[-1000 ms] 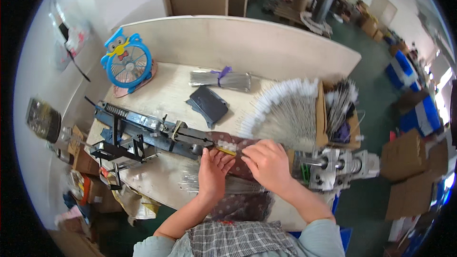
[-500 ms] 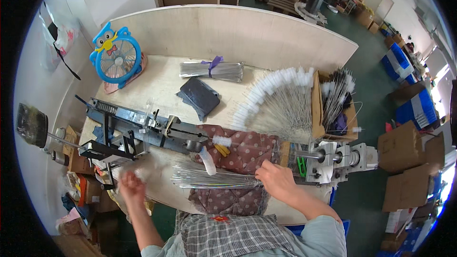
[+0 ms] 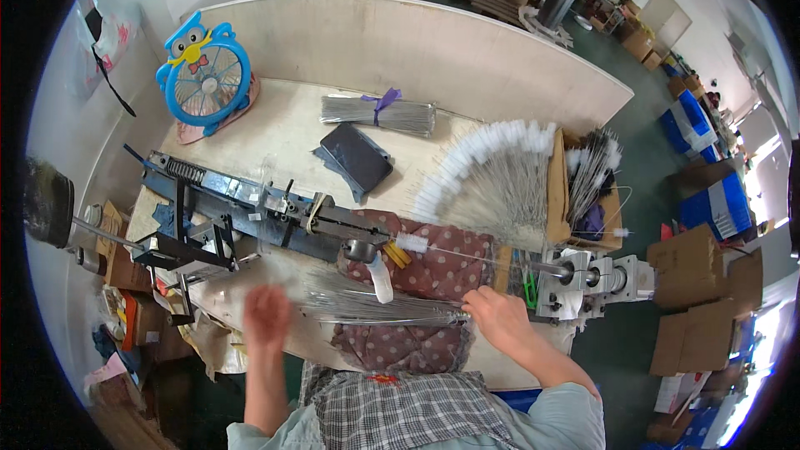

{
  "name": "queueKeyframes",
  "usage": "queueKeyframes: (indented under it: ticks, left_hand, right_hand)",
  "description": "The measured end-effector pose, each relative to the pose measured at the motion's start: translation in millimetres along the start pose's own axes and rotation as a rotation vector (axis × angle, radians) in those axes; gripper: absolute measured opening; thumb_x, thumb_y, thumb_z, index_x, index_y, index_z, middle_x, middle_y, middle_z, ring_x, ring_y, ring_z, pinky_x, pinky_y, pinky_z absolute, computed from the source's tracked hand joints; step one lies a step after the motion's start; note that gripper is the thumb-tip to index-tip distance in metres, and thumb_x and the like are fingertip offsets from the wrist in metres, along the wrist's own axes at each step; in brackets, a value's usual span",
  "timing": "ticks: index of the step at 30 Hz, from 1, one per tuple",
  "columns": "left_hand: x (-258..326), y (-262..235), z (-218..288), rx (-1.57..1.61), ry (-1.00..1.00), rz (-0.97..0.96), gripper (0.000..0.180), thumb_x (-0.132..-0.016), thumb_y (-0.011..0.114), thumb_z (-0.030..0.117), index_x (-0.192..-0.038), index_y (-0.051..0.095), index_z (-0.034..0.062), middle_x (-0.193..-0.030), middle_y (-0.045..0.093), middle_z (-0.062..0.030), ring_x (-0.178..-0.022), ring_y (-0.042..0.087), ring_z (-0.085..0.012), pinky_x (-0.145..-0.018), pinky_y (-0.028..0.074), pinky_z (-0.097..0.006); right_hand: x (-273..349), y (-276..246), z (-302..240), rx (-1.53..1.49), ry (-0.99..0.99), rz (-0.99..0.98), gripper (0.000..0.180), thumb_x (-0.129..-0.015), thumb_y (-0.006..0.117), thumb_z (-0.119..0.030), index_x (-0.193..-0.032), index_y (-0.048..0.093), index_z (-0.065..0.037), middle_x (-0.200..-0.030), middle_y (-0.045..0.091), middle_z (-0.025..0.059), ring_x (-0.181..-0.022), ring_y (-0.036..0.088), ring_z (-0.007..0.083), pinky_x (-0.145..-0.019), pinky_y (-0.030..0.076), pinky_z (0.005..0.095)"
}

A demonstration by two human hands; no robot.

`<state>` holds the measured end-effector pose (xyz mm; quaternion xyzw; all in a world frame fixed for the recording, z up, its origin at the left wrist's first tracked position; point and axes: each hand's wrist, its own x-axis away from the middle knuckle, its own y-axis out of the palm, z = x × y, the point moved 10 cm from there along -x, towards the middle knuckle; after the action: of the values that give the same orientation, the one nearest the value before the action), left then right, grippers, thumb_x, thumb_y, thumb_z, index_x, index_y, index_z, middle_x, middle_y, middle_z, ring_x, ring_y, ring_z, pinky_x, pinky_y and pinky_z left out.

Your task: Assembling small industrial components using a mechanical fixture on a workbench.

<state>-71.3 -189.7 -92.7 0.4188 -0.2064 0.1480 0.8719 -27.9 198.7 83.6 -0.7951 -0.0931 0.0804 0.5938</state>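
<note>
My right hand (image 3: pixel 497 317) is at the right end of a loose bundle of thin metal wires (image 3: pixel 375 308), thumb and fingers pinched at the wire ends. My left hand (image 3: pixel 267 317) is smeared by motion left of the bundle, over the table's front edge, its fingers not readable. Beyond the wires, a white bristle brush (image 3: pixel 412 242) sits at the right end of the long metal machine (image 3: pixel 275 212). Its thin stem runs right toward the spindle (image 3: pixel 546 268) of the chuck unit (image 3: pixel 596 279). A white-wrapped handle (image 3: pixel 382 279) hangs below a round metal cup (image 3: pixel 360 251).
Finished white brushes (image 3: pixel 487 158) lie fanned out beside a cardboard box (image 3: pixel 557 187) of more brushes. A tied wire bundle (image 3: pixel 379 114), a dark phone-like slab (image 3: pixel 357 154) and an owl-shaped fan (image 3: pixel 208 83) stand behind. A black lever frame (image 3: pixel 187 250) juts out left.
My left hand has swung right, away from the lever frame. The bristle brush has shifted right from the machine's end. My right hand stays by the wire ends, and the view has shifted slightly.
</note>
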Motion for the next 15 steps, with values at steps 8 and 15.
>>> queueKeyframes:
  ticks: [8,15]
  left_hand:
    - [87,259,-122,-0.235,-0.310,-0.328,0.021,-0.092,0.048,0.029,-0.096,0.046,0.0089,-0.070,0.054,-0.0041,-0.057,0.053,-0.0173,-0.070,0.050,-0.035]
    - [92,220,-54,-0.051,-0.339,-0.399,0.050,-0.093,0.042,0.049,-0.095,0.059,0.0015,-0.068,0.061,-0.0092,-0.047,0.053,-0.0185,-0.060,0.053,-0.036]
  right_hand:
    - [-13,16,5,0.026,0.047,-0.044,0.008,-0.080,0.060,-0.009,-0.085,0.055,-0.006,-0.077,0.055,0.0100,-0.067,0.061,0.0285,-0.055,0.050,0.0376]
    - [-11,-76,5,0.319,-0.016,0.025,0.025,-0.066,0.058,0.002,-0.088,0.051,-0.007,-0.087,0.051,0.0097,-0.079,0.058,0.0234,-0.058,0.051,0.0351]
